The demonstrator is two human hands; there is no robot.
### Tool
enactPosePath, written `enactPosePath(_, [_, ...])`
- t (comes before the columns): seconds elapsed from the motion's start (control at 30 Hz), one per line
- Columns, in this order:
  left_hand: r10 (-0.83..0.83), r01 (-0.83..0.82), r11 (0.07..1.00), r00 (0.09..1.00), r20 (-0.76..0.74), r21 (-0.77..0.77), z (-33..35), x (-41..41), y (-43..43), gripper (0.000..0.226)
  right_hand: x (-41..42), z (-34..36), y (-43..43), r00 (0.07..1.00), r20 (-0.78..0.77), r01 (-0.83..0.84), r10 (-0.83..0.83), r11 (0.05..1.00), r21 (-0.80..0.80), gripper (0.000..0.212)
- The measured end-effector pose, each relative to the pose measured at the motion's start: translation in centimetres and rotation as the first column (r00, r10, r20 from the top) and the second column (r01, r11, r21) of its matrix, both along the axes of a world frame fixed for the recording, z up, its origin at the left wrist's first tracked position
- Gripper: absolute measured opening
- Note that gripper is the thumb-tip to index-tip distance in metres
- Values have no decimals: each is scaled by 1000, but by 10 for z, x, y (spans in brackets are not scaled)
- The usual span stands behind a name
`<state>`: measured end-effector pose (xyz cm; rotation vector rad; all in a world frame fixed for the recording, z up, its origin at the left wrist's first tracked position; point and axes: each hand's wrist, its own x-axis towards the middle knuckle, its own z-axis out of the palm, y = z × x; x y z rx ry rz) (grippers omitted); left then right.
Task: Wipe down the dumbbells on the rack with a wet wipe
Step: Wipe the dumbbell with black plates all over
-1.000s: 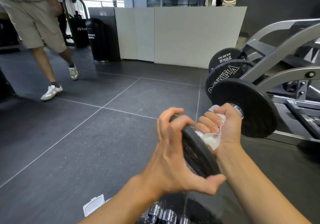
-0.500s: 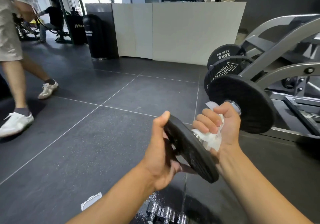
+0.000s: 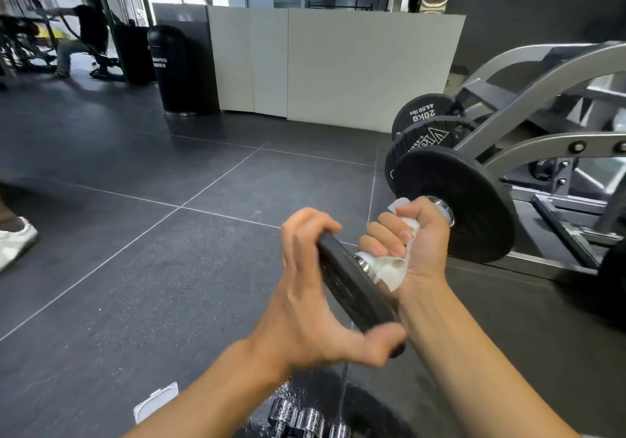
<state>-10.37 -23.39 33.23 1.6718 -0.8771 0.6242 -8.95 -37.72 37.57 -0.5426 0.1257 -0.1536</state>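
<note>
I hold a black dumbbell (image 3: pixel 460 200) in the air in front of me, one plate near, one far. My left hand (image 3: pixel 315 298) grips the rim of the near plate (image 3: pixel 352 288), fingers over the top edge and thumb under the bottom. My right hand (image 3: pixel 413 244) is wrapped round the chrome handle with a white wet wipe (image 3: pixel 389 268) bunched between palm and bar. The wipe's loose end hangs below the fist. The far plate faces me, beyond the right hand.
A grey plate-loaded machine (image 3: pixel 548 126) with 20 kg plates (image 3: pixel 421 112) stands at the right. Chrome dumbbell handles (image 3: pixel 305 419) and a white wipe pack lid (image 3: pixel 155 402) lie below my arms. A black bin (image 3: pixel 169 68), white partition panels and a person's white shoe (image 3: pixel 15 241) are on the left.
My left hand has shifted on the near plate, fingers back over its top rim and thumb under it. The walking person has moved out at the left. The right hand keeps its hold.
</note>
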Motion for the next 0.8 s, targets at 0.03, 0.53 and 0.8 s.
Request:
enactPosePath(0.03, [56, -81, 993, 964, 259, 85, -2, 4, 2, 76, 1, 0, 0, 999, -22, 27, -27, 1000, 0, 35])
enactPosePath(0.53, [-739, 58, 653, 269, -618, -755, 8, -9, -5, 58, -3, -13, -12, 897, 296, -354, 330, 935, 31, 36])
enactPosePath(0.8, [-819, 6, 550, -195, -540, -835, 8, -15, -7, 124, -3, -12, -10, 887, 312, -329, 341, 940, -93, 39])
